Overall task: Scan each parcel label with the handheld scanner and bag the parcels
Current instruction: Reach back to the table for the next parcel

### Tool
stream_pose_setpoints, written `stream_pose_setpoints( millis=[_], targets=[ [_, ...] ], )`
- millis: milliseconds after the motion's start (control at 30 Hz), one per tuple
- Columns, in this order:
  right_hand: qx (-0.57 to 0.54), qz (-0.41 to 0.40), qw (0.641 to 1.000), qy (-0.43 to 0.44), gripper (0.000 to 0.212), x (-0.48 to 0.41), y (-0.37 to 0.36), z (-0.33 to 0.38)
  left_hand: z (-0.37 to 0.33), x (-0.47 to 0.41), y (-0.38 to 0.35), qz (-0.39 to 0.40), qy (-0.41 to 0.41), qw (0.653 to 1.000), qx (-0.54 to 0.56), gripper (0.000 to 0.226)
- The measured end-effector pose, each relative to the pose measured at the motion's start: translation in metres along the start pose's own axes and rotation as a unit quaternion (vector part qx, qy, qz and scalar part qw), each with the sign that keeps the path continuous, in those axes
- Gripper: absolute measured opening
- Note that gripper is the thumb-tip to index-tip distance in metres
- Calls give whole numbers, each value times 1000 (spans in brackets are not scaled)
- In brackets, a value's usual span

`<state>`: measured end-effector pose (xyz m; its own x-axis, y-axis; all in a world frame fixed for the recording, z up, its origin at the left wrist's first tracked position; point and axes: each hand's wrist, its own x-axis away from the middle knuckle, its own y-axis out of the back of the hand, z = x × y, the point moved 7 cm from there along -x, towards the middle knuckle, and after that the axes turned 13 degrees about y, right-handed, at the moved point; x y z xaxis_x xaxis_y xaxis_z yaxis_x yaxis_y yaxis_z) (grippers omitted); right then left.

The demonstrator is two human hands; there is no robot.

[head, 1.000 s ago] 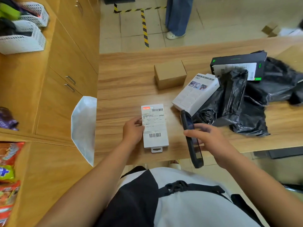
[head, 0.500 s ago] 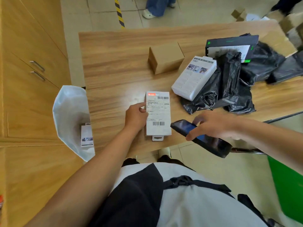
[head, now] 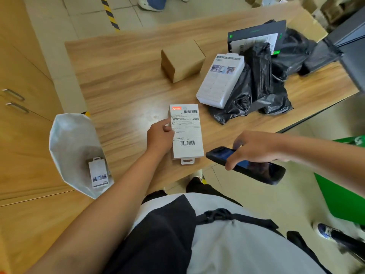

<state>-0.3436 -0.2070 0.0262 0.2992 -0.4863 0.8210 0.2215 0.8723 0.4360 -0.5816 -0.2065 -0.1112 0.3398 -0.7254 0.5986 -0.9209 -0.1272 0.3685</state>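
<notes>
A flat white parcel (head: 186, 133) with a shipping label and two barcodes lies face up near the table's front edge. My left hand (head: 161, 135) grips its left edge, thumb on the label. My right hand (head: 249, 148) holds the black handheld scanner (head: 250, 167) from above, just right of the parcel and past the table edge, its screen lit blue. A white bag (head: 69, 147) hangs open at the table's left end with one small white parcel (head: 98, 175) inside.
Farther back on the wooden table (head: 122, 80) stand a brown cardboard box (head: 182, 60), a white product box (head: 221, 80), a black box with a label (head: 254, 37) and crumpled black plastic bags (head: 260, 84). Wooden cabinets (head: 21, 107) line the left. A green bin (head: 347, 186) stands at right.
The scanner swung from upright beside the parcel to lying flat, lower and to the right. My left hand stayed on the parcel. The view tilted down, revealing the bag's inside.
</notes>
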Motion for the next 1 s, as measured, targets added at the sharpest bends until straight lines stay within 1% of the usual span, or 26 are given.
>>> stream_pose_setpoints(
  millis=[367,533,700,800,900,967,1000],
  targets=[
    [-7,0,1000,-1,55,0,-7,5,-1,1,3,7,0,1000,2,56],
    [19,-13,1000,-7,55,3,-5,4,-2,3,2,4,5,1000,5,56],
    [16,-19,1000,-8,56,7,0,2,-3,4,2,-4,4,1000,22,50],
    [-11,-17,1000,-4,55,12,7,1,-4,7,0,-12,8,999,36,49],
    [-56,-19,998,13,60,19,16,0,-5,12,-5,-32,15,999,32,51],
    [-94,-35,994,35,61,23,21,0,-6,17,-13,-43,14,999,-2,52],
    [-111,-50,991,46,61,24,24,-1,-7,20,-18,-52,13,998,-39,57]
  ],
)
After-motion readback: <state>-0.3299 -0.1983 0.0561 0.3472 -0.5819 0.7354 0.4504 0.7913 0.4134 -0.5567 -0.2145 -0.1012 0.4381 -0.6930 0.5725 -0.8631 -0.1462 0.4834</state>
